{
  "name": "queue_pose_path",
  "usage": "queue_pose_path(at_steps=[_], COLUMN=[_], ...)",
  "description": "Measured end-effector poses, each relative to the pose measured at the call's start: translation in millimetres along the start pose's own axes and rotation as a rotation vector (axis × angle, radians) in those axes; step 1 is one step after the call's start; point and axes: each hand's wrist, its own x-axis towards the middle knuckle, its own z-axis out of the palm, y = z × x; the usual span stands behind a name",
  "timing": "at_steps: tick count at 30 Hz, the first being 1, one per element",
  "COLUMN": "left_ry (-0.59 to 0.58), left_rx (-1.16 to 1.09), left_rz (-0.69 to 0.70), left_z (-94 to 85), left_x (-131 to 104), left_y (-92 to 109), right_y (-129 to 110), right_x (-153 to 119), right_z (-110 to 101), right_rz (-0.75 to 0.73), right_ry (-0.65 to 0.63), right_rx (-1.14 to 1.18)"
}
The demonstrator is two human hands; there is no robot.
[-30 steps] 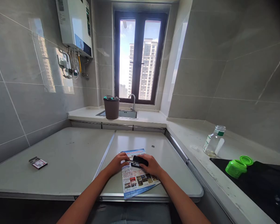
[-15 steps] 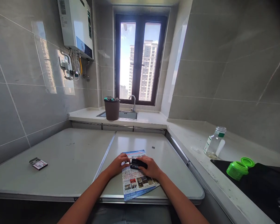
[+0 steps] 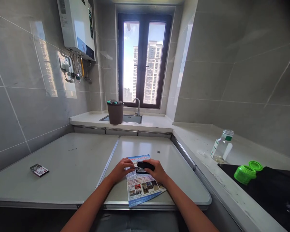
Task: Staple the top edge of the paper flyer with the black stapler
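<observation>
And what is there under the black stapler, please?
A printed leaflet, lying on the white table. Its row of photos and blue lower edge show; the print directly beneath the stapler and the right hand is covered, so it cannot be read.

Gaping open, the black stapler [image 3: 143,165] is in my fingers [image 3: 128,163], over a printed, blue-edged leaflet [image 3: 143,184] lying on the tabletop [image 3: 183,182].

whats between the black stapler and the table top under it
A printed sheet, with blue edges and small photos: in the head view it lies on the table top, beneath the black stapler in the right hand.
</observation>
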Motion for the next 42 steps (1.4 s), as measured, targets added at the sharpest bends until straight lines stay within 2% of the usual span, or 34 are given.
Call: queue_pose_path(at_steps=[6, 10, 13, 15, 19, 22, 26, 28, 30, 34, 36, 39, 42], left_ry=[0.031, 0.045, 0.057, 0.030, -0.105, -0.157, -0.039, -0.024, -0.034, -0.089, -0.128, -0.174, -0.177], left_rx=[-0.031, -0.128, -0.186, -0.192, -0.092, -0.007, 0.007, 0.077, 0.184, 0.389, 0.443, 0.457, 0.442], left_rz=[-0.033, -0.109, -0.177, -0.162, -0.104, -0.036, -0.098, -0.142, -0.199, -0.391, -0.456, -0.458, -0.424], left_z=[-10.1, -9.0, -2.5, 1.4, 4.0, 3.5, 1.8, 0.8, 0.9, 6.2, 9.6, 12.1, 11.7], left_x=[4.2, 6.3, 6.7, 7.1, 7.9, 9.4, 13.8, 15.0, 14.4, 9.7, 7.7, 6.4, 5.9], left_y=[4.5, 10.9, 17.5, 20.5, 21.0, 20.2, 19.6, 17.7, 14.0, 4.2, 0.3, -3.5, -6.5], right_y=[-1.9, -5.7, -7.5, -8.6, -11.3, -15.1, -20.0, -19.4, -15.0, 2.2, 11.3, 22.2, 31.3], right_x=[3.6, 5.6, 6.0, 6.3, 7.5, 8.6, 11.1, 12.3, 12.6, 9.0, 5.2, -1.9, -8.1], right_z=[-11.1, -10.6, -2.5, 4.0, 11.5, 11.6, 7.9, 2.7, -7.2, -38.9, -54.4, -70.2, -77.7], right_rz=[0.070, 0.096, 0.107, 0.089, 0.028, 0.050, 0.133, 0.181, 0.246, 0.355, 0.419, 0.535, 0.606], right_ry=[0.097, 0.102, 0.052, -0.007, -0.104, -0.130, -0.026, 0.018, 0.128, 0.433, 0.511, 0.530, 0.476], right_rx=[0.102, 0.191, 0.263, 0.277, 0.251, 0.254, 0.315, 0.287, 0.211, -0.022, -0.159, -0.338, -0.425])
